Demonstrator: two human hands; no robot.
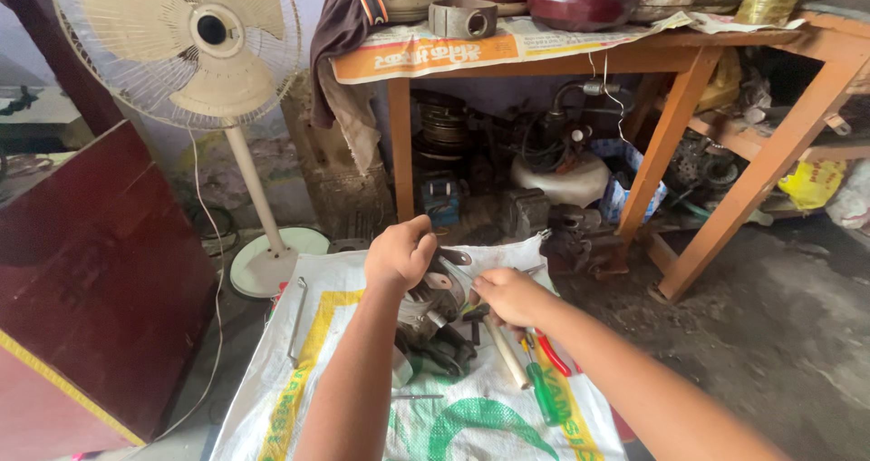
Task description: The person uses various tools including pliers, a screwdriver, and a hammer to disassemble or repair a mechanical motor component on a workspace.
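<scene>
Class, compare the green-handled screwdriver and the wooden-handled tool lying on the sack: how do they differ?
The green-handled screwdriver has a glossy green plastic handle; the wooden-handled tool has a pale, matte one. The screwdriver lies free; the wooden handle's top end is hidden under the right hand. Both lie on the woven sack, roughly parallel.

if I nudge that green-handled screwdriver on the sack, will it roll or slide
The green-handled screwdriver would probably roll a little, given its rounded handle, but the woven sack looks rough, so sliding seems unlikely. It appears light and stiff.
</scene>
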